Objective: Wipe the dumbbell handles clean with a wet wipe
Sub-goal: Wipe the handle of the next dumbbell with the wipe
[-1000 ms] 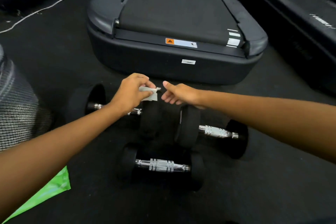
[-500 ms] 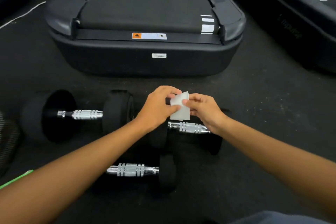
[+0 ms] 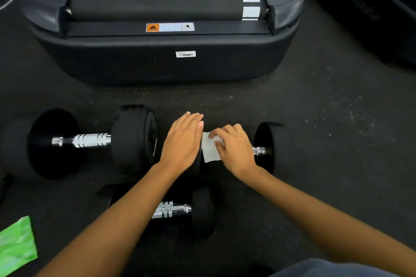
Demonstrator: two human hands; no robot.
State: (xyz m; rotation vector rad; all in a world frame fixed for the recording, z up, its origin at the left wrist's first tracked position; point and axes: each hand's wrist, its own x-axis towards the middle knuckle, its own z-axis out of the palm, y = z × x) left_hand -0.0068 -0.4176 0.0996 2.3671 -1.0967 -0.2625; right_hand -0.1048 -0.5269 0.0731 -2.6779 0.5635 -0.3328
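Three black dumbbells with chrome handles lie on dark rubber flooring before a black treadmill (image 3: 162,60) at 12 o'clock bearing an orange warning sticker (image 3: 170,27) and a barcode label (image 3: 185,54), print illegible. The right hand (image 3: 234,149) presses a white wet wipe (image 3: 209,147) onto the right-hand dumbbell (image 3: 266,146); the left hand (image 3: 183,141) rests flat, fingers extended, on its inner weight. Green packet (image 3: 16,245) at 8 o'clock.

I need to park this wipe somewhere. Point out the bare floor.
Bare floor lies right of the right dumbbell, and a strip runs between the dumbbells and the treadmill. It is crowded around both hands, the near dumbbell and the left dumbbell.
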